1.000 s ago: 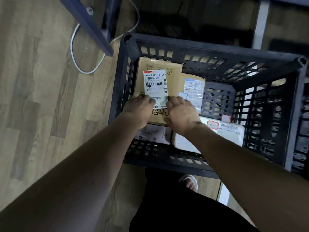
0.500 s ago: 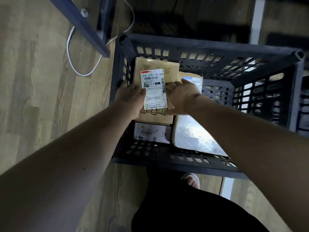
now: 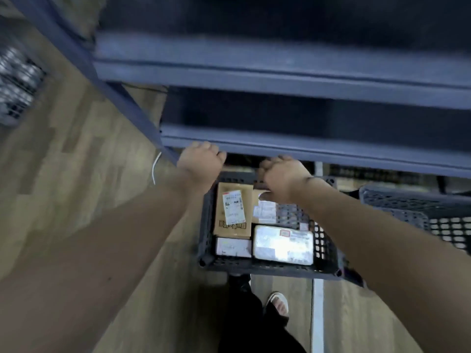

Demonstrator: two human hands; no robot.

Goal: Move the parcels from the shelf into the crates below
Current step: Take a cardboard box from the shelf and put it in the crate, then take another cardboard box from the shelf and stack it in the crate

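Both hands, left [image 3: 201,163] and right [image 3: 283,178], have risen from the crate [image 3: 323,270], loosely curled, empty; cardboard parcel [image 3: 233,211] looks light, stiff, best held by its edges.

A parcel sorting or storage room; dark metal shelving [image 3: 280,75] stands over a wood-look floor [image 3: 76,174]; a black slatted plastic crate [image 3: 323,248] below holds 4 labelled parcels, among them a brown cardboard parcel [image 3: 233,210] with a barcode label.

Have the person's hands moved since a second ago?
Yes. Both hands, left hand and right hand, left the brown parcel and rose above the crate toward the shelf.
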